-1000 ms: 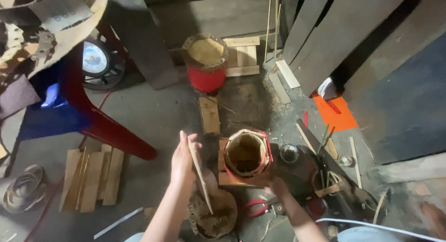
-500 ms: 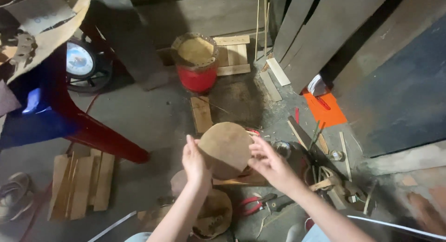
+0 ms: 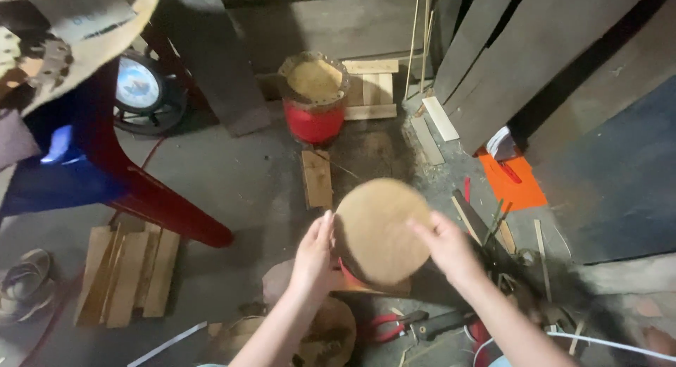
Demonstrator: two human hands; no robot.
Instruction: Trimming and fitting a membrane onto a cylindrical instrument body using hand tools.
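A small drum (image 3: 381, 229) with a round tan skin head and a red body faces up at me in the middle of the view. My left hand (image 3: 313, 254) presses its left side and my right hand (image 3: 446, 247) grips its right side, so both hands hold it. Beneath it lies a flat wooden piece (image 3: 373, 286) on the floor. A second drum (image 3: 313, 99) with a red body and a loose tan skin stands farther back on the concrete floor.
A red and blue plastic chair (image 3: 127, 184) stands at left, a small fan (image 3: 137, 85) behind it. Wood slats (image 3: 127, 272) lie at lower left, dark planks (image 3: 507, 50) lean at right. Red-handled pliers (image 3: 394, 325), thin sticks (image 3: 468, 219) and an orange sheet (image 3: 514, 180) lie nearby.
A second ago my left hand held a thin stick and the drum shell showed its open hollow. Now the stick is gone, both hands hold the drum, and its skin side faces up.
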